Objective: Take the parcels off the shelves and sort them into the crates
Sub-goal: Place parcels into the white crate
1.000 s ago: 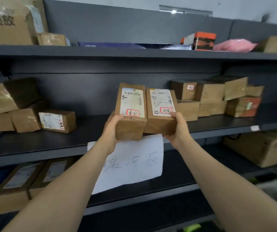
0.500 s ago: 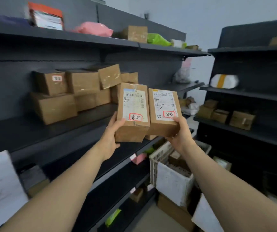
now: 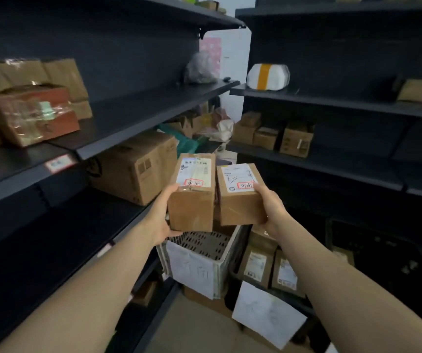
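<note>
I hold two brown cardboard parcels side by side at chest height, each with a white label stamped in red. My left hand (image 3: 162, 220) grips the left parcel (image 3: 192, 200) from below and the side. My right hand (image 3: 271, 210) grips the right parcel (image 3: 240, 200) at its right edge. Both parcels hang above a white slatted crate (image 3: 199, 268) with a paper sign on its front. To the crate's right stands a dark crate (image 3: 233, 284) holding labelled parcels (image 3: 255, 263), also with a paper sign.
Dark shelving runs along the left, bearing a large carton (image 3: 133, 166) and a red-brown taped box (image 3: 31, 113). A second dark shelf unit (image 3: 357, 105) stands to the right with small boxes (image 3: 296, 140) and a white wrapped bundle (image 3: 267, 76). Pale floor shows between them.
The view has swung right from the left shelves toward the corner. Both parcels have come lower and now hang over the white crate, still in the same hands.
</note>
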Demonstrator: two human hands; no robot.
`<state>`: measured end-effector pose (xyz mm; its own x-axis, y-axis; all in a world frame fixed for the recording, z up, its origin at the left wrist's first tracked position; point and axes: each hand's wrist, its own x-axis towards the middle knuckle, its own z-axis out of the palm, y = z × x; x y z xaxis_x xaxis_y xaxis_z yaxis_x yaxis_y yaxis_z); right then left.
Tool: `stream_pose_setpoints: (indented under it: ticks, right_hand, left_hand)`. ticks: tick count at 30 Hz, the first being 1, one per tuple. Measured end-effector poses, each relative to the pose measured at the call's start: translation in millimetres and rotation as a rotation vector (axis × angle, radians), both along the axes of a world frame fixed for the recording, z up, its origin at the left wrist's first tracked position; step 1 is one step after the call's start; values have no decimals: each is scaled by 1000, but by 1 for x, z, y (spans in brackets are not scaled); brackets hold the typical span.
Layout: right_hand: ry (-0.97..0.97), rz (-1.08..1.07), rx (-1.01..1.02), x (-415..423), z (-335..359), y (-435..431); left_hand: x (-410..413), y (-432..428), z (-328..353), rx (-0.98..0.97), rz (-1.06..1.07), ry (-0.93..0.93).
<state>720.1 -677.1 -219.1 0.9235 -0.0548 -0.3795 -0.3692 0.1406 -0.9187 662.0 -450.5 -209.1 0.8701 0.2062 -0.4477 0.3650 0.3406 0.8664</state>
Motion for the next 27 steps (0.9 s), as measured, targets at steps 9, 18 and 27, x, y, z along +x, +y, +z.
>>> stream_pose_setpoints:
  ticks: [9,18,27]
  right_hand:
    - [204,-45,-55,141,-96,41]
    - [630,20,19,241,-256,101]
    - [797,24,91,313,-405,140]
  left_hand:
    - [152,49,-68,61,127,14]
    - [289,67,-172,105,47,22]
    - [378,69,-286,124,8,36]
